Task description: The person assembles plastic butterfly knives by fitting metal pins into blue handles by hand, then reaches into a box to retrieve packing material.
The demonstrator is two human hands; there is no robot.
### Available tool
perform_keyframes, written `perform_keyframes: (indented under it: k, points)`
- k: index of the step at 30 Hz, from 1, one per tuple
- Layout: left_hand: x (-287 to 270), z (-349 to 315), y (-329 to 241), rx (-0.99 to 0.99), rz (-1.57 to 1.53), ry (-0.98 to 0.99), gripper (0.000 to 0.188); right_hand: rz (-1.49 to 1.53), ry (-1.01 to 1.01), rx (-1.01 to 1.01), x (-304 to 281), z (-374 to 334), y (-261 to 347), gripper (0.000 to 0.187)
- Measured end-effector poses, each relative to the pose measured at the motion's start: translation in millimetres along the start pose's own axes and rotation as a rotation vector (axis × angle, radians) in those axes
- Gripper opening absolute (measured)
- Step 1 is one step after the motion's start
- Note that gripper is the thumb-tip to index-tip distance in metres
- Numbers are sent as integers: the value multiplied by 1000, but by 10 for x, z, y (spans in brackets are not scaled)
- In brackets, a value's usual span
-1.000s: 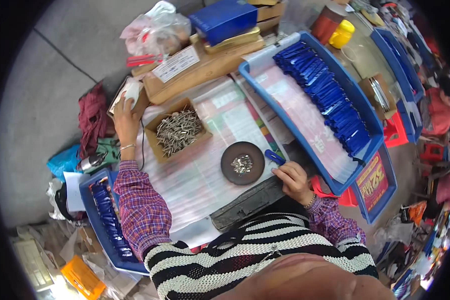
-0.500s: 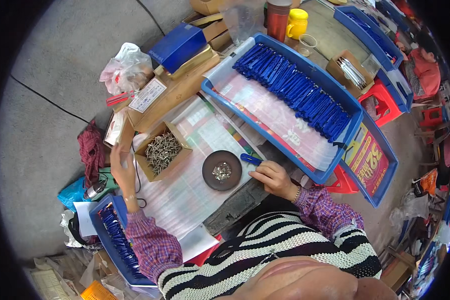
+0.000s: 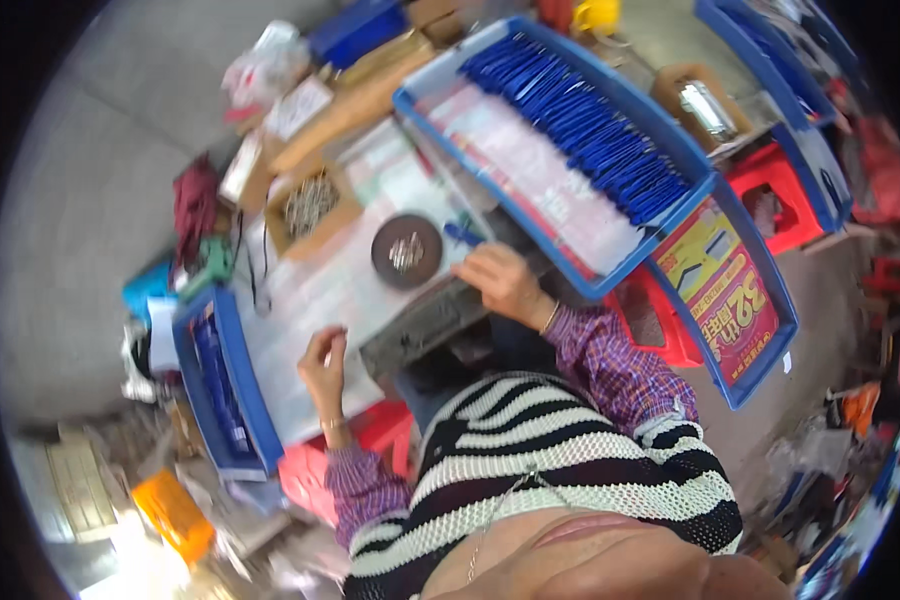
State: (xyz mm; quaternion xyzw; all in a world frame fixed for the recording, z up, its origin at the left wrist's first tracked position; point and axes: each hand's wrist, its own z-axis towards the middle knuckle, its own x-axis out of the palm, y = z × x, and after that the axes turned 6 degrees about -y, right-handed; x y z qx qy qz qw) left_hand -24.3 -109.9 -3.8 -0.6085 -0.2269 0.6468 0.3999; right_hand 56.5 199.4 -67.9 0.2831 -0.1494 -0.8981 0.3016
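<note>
My right hand is at the near edge of the worktable, its fingers closed around the near end of a slim blue handle-shaped piece. Just left of that piece sits a round dark dish with small shiny metal bits in it. My left hand hovers over the table's near left part, fingers curled and thumb close to them. Blur hides whether anything small is pinched there. Beyond it stands an open cardboard box of small metal parts.
A big blue tray holding rows of blue pieces stands at the far right. Another blue tray is at the left. Red stools and a tray with a printed sheet are on the right. Cardboard boxes line the back.
My left hand has come from beside the box of metal parts back toward my body, its fingers now curled. The whole view has shifted; my right hand stays by the dish with the blue piece.
</note>
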Motion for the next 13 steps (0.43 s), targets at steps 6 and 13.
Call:
perform_keyframes:
  k: [6,13]
  points:
    - [-1,-377,484,53,158,-172,12,-36,-18,-18,7,45,-5,39]
    - [239,-553,682,360,337,-466,13,-55,36,-3,85,-27,11,46]
